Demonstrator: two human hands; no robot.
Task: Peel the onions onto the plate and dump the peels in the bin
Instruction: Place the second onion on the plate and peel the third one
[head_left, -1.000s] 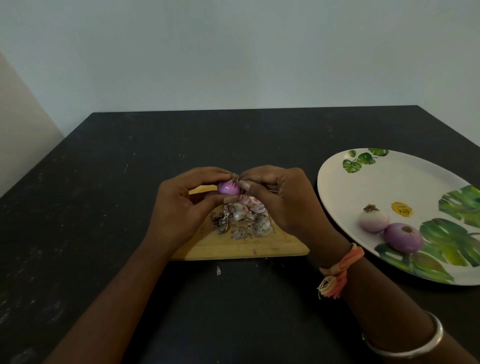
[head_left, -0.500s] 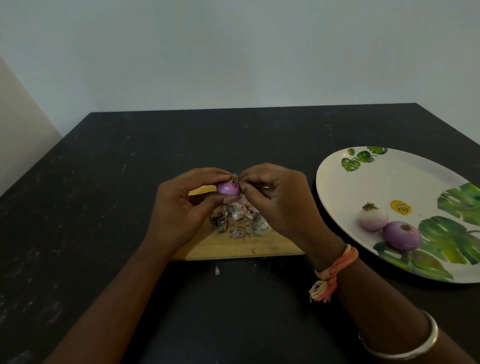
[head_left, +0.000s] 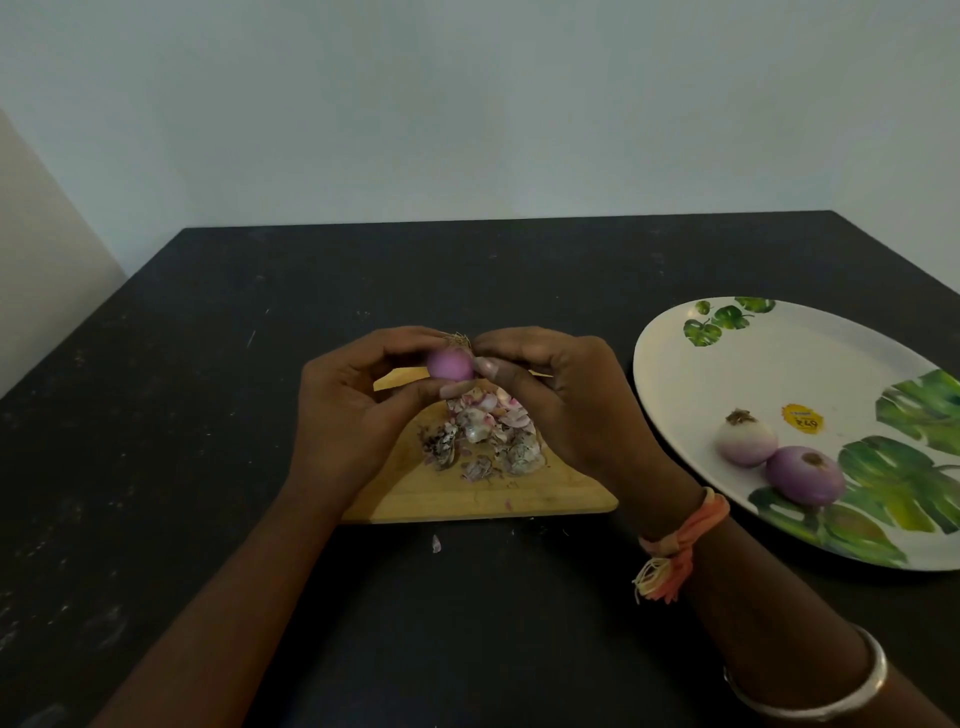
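Both hands up over the wooden cutting board (head_left: 483, 493). Left hand (head_left: 358, 410) pinches a small purple peeled onion (head_left: 451, 364) between thumb and fingers. Right hand (head_left: 566, 400) pinches at the onion's right side, near the dry root tuft on top. Heap of papery pink-grey onion peels (head_left: 485, 434) sits on the board just below. White oval plate with green leaf print (head_left: 810, 358) at right holds two peeled onions (head_left: 776, 460), touching. Black tabletop (head_left: 208, 364) underneath; one peel scrap (head_left: 436, 543) lies near of the board.

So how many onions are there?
3. The pink onion is gripped by the left hand and right hand above the cutting board; a pale onion and a purple onion lie on the plate, right. Hands may hide more.
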